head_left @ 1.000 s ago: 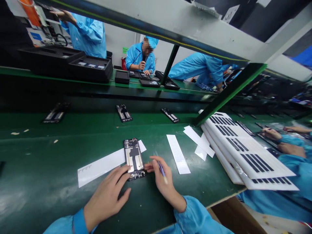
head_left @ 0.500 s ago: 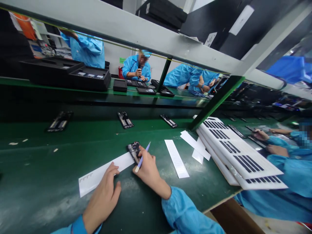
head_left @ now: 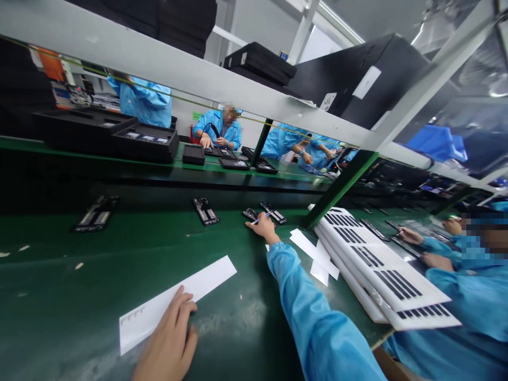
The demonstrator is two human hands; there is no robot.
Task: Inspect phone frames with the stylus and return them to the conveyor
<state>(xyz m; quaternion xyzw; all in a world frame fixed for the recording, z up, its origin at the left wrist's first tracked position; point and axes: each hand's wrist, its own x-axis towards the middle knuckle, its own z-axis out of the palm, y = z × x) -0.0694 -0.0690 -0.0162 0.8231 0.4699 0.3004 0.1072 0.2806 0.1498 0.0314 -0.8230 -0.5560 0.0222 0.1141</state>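
My right hand (head_left: 262,227) is stretched far forward to the green conveyor belt (head_left: 151,225). It is closed on a thin blue-and-white tool (head_left: 260,218) and rests on a black phone frame (head_left: 251,214) lying on the belt. Right beside it lies another phone frame (head_left: 273,212). My left hand (head_left: 169,344) lies flat near me, fingers spread, its fingertips on the near end of a long white paper strip (head_left: 174,301) on the green table.
Two more phone frames (head_left: 205,210) (head_left: 96,212) lie on the belt. Stacked white sheets with black strips (head_left: 381,267) sit at the right, with loose white strips (head_left: 313,251) beside them. A co-worker's hands (head_left: 408,235) work at the right; people in blue sit across by black trays (head_left: 145,140).
My right hand carried the phone frame off the white strip and forward onto the conveyor belt. My left hand stayed on the strip. The camera has tilted up.
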